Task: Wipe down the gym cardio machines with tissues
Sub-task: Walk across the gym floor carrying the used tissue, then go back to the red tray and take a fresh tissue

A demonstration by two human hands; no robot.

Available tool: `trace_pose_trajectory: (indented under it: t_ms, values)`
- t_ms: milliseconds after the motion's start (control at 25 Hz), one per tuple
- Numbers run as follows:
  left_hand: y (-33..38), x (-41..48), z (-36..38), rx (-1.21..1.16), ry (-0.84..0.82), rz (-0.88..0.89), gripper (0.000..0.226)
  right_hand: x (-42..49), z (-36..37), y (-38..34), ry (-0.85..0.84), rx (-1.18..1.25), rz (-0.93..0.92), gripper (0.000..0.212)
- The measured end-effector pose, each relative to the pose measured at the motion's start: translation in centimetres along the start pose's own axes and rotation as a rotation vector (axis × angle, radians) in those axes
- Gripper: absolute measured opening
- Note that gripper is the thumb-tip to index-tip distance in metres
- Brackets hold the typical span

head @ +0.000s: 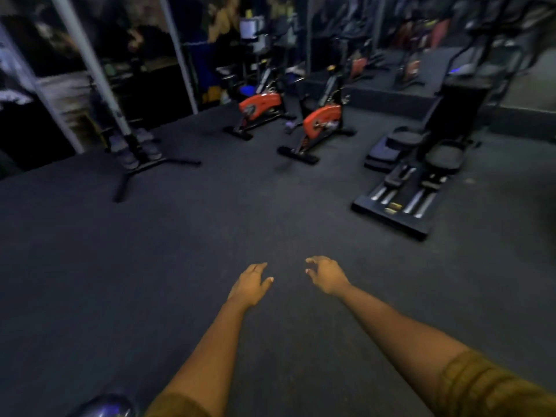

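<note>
Left hand (pixel 251 285) relaxed, fingers straight, empty; right hand (pixel 326 275) loosely curled, empty. No tissue visible. Orange spin bike (pixel 322 120), elliptical trainer (pixel 421 164) well apart from hands. Wiping seemingly not yet begun here.

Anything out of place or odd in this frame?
Nothing spilled or toppled. One oddity: both the left hand and right hand are empty, no tissue, far from the exercise bikes and elliptical.
</note>
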State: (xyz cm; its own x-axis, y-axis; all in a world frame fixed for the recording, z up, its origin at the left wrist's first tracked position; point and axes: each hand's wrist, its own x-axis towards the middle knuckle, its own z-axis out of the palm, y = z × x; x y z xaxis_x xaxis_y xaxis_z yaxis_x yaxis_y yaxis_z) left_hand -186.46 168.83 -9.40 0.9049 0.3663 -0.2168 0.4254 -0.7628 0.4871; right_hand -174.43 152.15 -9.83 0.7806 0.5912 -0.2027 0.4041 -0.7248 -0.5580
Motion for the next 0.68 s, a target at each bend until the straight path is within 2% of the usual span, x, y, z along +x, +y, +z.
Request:
trace_pose_trajectory:
  t_ms: [120,320,520,680]
  values:
    - [8.8,6.1,1.0,0.077,-0.075,0.165,0.055,0.4,-7.7,7.2,0.100,-0.002,0.122,0.044]
    - [28.2,15.7,6.0,0.207,-0.208,0.407,0.055,-1.7,-22.0,22.6,0.260,-0.063,0.333,0.047]
    - [48.9,21.4,13.4,0.276,-0.354,0.653,0.058,-6.2,-35.8,37.7,0.314,-0.136,0.588,0.054]
    - [65.4,23.7,19.2,0.395,-0.380,0.868,0.056,-11.0,-45.4,48.0,0.352,-0.171,0.748,0.052]
